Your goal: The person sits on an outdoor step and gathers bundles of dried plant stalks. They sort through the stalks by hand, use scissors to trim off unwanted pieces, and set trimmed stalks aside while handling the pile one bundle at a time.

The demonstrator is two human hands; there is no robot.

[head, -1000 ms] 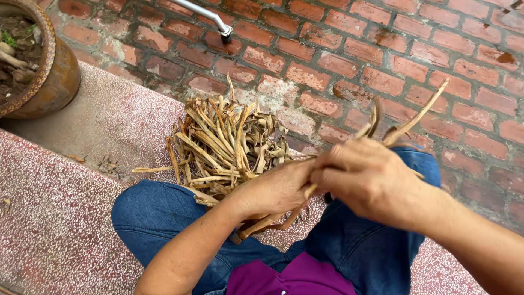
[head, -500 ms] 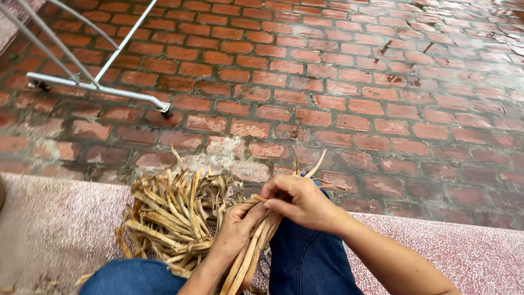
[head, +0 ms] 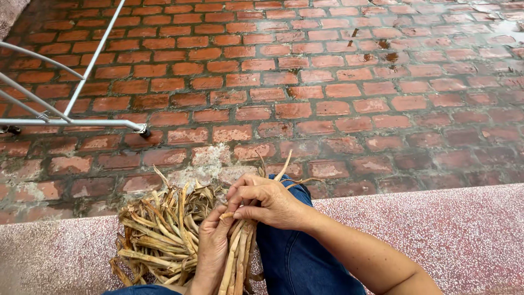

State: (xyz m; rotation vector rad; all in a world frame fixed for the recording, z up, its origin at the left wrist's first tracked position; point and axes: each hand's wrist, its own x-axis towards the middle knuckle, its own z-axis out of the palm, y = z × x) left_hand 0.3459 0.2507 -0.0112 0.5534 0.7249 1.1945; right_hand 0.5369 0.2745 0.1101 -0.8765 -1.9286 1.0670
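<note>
My left hand [head: 212, 246] is shut around a bundle of long dried bean pods [head: 236, 261] held upright over my lap. My right hand [head: 263, 202] pinches the top of one pod in that bundle, its fingers curled over the pod tips. A heap of empty, split tan pod husks [head: 158, 235] lies on the speckled pink ledge just left of my hands. My knee in blue jeans [head: 289, 257] sits under the right forearm.
A red brick pavement [head: 305, 82] stretches ahead beyond the pink terrazzo ledge [head: 464, 235]. A white metal tube frame with a small wheel [head: 82, 117] stands on the bricks at the left. Damp patches darken the bricks at the far right.
The view has tilted up from my lap to the brick pavement; the clay pot has left the view. Both hands stay on the pod bundle, the right hand now lower and closer.
</note>
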